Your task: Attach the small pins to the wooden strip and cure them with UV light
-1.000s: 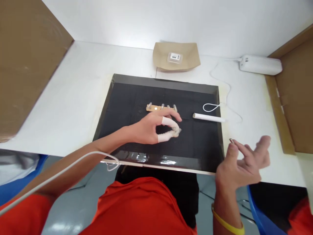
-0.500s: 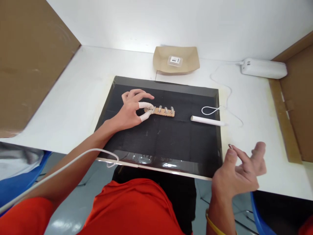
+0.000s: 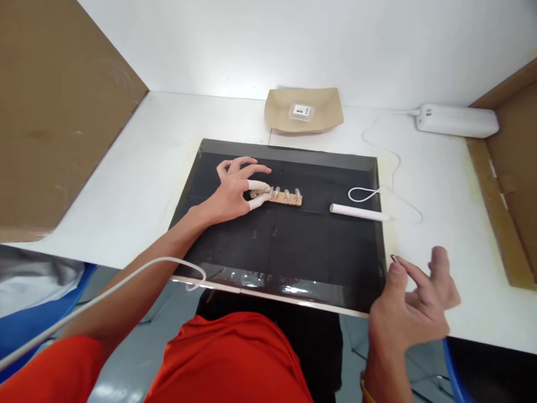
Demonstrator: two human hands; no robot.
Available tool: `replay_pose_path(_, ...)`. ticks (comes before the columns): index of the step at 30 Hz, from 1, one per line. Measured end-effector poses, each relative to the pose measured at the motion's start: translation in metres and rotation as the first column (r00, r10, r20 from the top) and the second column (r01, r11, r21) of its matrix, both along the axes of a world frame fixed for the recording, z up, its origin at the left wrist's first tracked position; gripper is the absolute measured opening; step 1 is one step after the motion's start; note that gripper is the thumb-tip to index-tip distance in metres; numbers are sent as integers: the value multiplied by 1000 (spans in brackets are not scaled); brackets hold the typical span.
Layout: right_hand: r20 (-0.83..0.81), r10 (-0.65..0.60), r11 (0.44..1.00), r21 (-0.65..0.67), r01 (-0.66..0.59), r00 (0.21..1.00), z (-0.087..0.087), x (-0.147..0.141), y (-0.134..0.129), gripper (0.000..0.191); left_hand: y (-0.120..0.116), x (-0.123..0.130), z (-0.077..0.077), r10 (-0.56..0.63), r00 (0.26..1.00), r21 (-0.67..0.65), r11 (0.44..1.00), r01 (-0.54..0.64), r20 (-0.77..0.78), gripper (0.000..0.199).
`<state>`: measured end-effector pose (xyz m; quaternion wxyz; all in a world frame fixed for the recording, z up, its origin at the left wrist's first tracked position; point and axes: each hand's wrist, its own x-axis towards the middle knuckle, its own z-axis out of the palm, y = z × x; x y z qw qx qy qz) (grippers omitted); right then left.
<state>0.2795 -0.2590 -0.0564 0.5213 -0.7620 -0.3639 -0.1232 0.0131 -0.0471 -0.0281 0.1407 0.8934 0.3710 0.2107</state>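
At the centre of the head view: one tan strip (image 3: 282, 201), lying on a black mat (image 3: 327, 252); clock readings below are taken from this strip.

Nine o'clock: my left hand (image 3: 230, 193), thumb and index in white finger covers (image 3: 258, 185), tips pinched together near the strip's left end. They appear to grip one clear piece (image 3: 272, 192), though at this size I cannot be sure.

Four o'clock: my right hand (image 3: 413, 305), thumb and index pinching a small metallic piece (image 3: 393, 258) above the table's right side, remaining fingers loose.

Three o'clock: one white rod (image 3: 358, 212), a cord loop (image 3: 351, 195) just beyond it. Two o'clock: one white unit (image 3: 459, 120). Between twelve and one: one cardboard tray (image 3: 279, 106) with a clear box (image 3: 301, 112) inside.

Progress, as judged: three upright pieces (image 3: 297, 196), slightly tilted, stand free on the strip's right half; the piece at my fingertips is not yet let go, its seating unconfirmed. The left end is partly hidden.

Changes: a second ago my left hand was in front of the strip, towards six o'clock, and a pale dot showed there; now my fingertips cover that stretch. My right-hand pinch is unchanged.
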Motion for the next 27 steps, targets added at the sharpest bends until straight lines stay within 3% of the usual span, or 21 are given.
replay_pose_path(18, -62, 49, 999, 27, -47, 997, 1, 0, 1, 11, 13, -3, 10, -92, 990, 45, 994, 97, -107, 9)
replay_pose_path(27, -72, 100, 995, 18, -99, 992, 1, 1, 0, 13, 14, 1, 17, -47, 982, 66, 996, 60, -182, 18)
